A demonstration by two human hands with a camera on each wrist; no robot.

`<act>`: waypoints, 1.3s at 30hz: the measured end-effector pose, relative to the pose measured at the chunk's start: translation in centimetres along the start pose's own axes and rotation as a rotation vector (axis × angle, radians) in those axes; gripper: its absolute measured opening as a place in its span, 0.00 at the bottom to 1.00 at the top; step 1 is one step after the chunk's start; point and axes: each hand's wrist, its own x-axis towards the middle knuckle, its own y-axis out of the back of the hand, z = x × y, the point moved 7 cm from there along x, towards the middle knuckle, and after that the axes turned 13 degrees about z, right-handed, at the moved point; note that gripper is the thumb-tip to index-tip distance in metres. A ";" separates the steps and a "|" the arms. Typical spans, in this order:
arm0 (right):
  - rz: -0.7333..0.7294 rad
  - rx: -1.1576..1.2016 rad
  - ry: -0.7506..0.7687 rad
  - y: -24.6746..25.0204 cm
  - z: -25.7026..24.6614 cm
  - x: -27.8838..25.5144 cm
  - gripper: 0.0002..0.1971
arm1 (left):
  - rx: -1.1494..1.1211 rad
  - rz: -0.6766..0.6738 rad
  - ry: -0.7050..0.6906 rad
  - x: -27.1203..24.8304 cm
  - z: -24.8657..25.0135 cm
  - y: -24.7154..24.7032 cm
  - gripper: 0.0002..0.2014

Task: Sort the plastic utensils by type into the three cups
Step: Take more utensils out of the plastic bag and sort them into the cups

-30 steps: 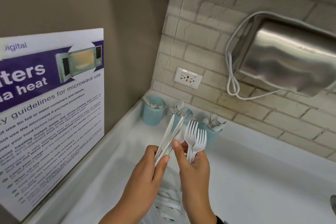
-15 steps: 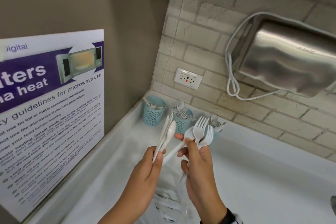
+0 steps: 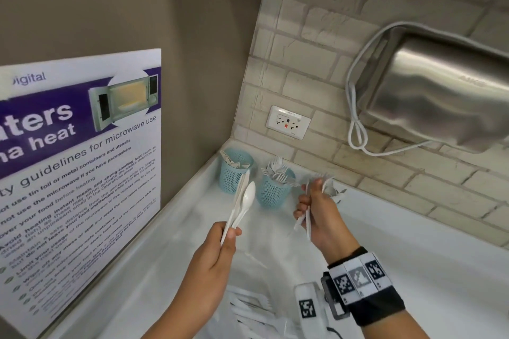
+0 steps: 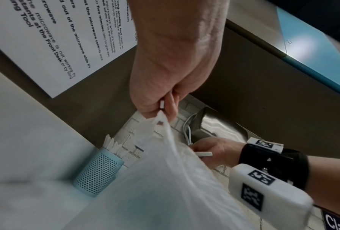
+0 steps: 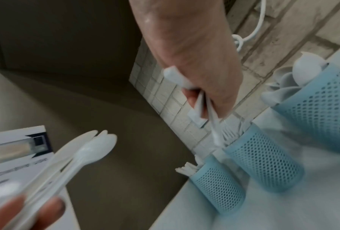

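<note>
Three pale blue mesh cups stand in the counter's corner: the knife cup (image 3: 235, 175), the fork cup (image 3: 271, 191) and the spoon cup (image 5: 322, 109), which my right hand mostly hides in the head view. My left hand (image 3: 230, 232) pinches the handles of a white spoon (image 3: 247, 198) and a couple of knives, which point up toward the knife cup. My right hand (image 3: 308, 197) grips a few white forks (image 5: 226, 132) just right of the fork cup, tines toward the wall and handles sticking out below the fist.
A thin white plastic bag (image 3: 256, 308) with more utensils lies on the white counter (image 3: 413, 270) near me. A microwave poster (image 3: 80, 173) covers the left wall. On the brick wall sit a socket (image 3: 287, 121) and a steel hand dryer (image 3: 440, 102).
The hands have drawn apart. My right hand carried the forks right and back toward the cups. The left hand kept the spoon and knives and barely moved.
</note>
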 end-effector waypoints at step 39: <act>0.012 -0.442 0.275 -4.2 -3.2 10.4 0.32 | -0.052 0.003 0.086 1.5 -1.4 0.2 0.19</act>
